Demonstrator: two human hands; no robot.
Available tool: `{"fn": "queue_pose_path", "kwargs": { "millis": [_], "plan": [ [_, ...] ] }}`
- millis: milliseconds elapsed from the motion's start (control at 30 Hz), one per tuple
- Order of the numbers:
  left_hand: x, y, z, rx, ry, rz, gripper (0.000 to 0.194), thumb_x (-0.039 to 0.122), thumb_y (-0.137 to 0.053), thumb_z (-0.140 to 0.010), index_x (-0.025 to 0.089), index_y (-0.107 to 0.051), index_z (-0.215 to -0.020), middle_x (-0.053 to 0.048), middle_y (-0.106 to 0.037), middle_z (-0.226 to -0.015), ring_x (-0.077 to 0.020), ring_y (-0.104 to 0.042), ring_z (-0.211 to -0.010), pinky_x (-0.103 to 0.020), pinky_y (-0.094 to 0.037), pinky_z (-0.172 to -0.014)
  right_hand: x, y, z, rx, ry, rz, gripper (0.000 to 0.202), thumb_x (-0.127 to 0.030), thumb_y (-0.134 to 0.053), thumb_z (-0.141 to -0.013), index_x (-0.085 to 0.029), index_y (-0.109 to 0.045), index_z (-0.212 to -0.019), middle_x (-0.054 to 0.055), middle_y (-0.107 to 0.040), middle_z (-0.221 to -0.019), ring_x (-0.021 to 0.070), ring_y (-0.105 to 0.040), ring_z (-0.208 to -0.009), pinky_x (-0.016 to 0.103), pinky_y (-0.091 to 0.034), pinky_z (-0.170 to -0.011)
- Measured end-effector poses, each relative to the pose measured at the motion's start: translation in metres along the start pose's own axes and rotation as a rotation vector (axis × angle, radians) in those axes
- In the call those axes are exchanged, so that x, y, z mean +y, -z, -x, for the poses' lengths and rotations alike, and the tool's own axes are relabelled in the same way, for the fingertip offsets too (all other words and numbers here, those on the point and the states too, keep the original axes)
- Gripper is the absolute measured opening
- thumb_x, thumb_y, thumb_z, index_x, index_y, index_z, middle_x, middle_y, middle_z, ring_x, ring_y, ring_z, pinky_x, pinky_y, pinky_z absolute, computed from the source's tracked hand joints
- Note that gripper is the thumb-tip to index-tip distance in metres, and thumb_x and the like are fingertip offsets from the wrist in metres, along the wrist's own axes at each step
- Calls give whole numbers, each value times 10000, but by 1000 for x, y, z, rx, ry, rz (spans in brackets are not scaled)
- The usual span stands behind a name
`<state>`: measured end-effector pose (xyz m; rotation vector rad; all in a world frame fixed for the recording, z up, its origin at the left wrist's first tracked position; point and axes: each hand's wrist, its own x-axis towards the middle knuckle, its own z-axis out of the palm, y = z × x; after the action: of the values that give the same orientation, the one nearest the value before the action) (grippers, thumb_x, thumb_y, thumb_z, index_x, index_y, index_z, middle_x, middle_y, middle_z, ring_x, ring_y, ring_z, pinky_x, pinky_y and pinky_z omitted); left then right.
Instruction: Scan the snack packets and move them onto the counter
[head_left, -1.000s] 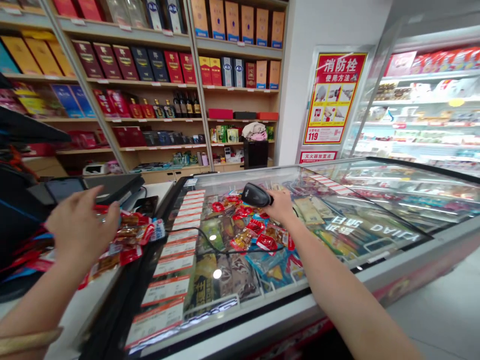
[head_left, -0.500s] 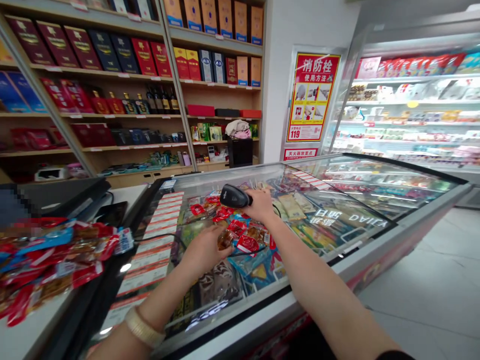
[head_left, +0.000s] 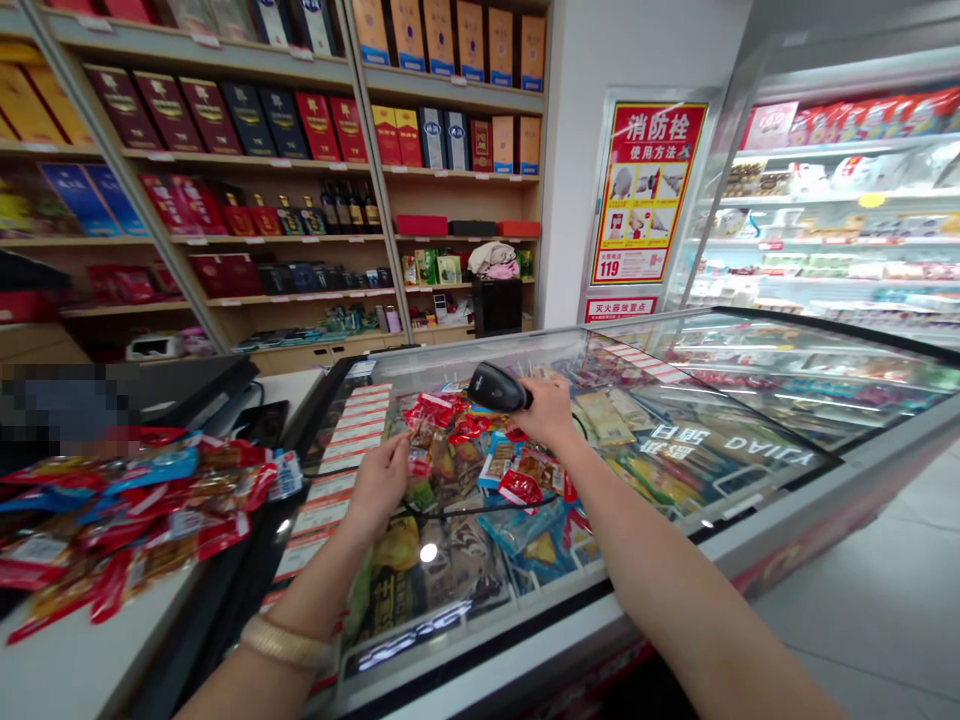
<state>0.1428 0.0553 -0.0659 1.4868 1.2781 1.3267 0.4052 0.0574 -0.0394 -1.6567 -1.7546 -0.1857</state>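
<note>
My right hand [head_left: 547, 408] is wrapped round the handle of a black barcode scanner [head_left: 496, 387], its head facing left over the freezer's glass lid. Just below the scanner lie several small red and blue snack packets [head_left: 520, 487] with brown contents. My left hand [head_left: 380, 482], a gold bracelet on its wrist, has its fingers pinched at the edge of a red-and-brown snack packet [head_left: 421, 437] left of the scanner. The fingertips partly overlap that packet. A black cable runs across the glass below both hands.
A glass-topped chest freezer [head_left: 757, 520] full of packaged goods stretches to the right. On the counter [head_left: 142, 620] at left is a heap of similar packets [head_left: 165, 500], with a phone [head_left: 262, 424] behind it. Shelves of boxes and bottles stand behind; a lit cooler [head_left: 847, 220] is at right.
My left hand has moved left from over the loose packets, and its fingers have gone from spread to pinched. The scanner stays in my right hand. The view has turned slightly left.
</note>
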Motion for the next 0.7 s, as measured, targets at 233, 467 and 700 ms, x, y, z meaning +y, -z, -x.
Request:
{"fn": "queue_pose_path", "kwargs": {
  "millis": [233,467,700],
  "plan": [
    [23,9,-2,164,335,673,143,137,-564,-917,197,-670,-994,-65,-764,-952,-177,-750,-765,-316,-637,-716,-10,1,3,25,132,-84,270,-314,-670,-729,-227,-736,-976,74,-789,-995,273,-681,-987,363,-337,-870],
    [32,8,-4,281,309,989,252,21,-501,-863,168,-648,-1005,-77,-764,-984,-193,-744,-970,-394,-619,-932,-40,-5,16,-67,285,-155,350,-323,-729,-682,-236,-734,-1020,74,-781,-1049,261,-678,-971,373,-324,-890],
    [27,5,-1,178,239,954,299,-46,-575,-789,174,-693,-952,-55,-775,-921,-174,-745,-976,-303,-602,-936,-57,-10,26,-116,299,-172,346,-312,-769,-692,-256,-739,-1032,59,-786,-1011,263,-686,-974,374,-342,-889]
  ]
}}
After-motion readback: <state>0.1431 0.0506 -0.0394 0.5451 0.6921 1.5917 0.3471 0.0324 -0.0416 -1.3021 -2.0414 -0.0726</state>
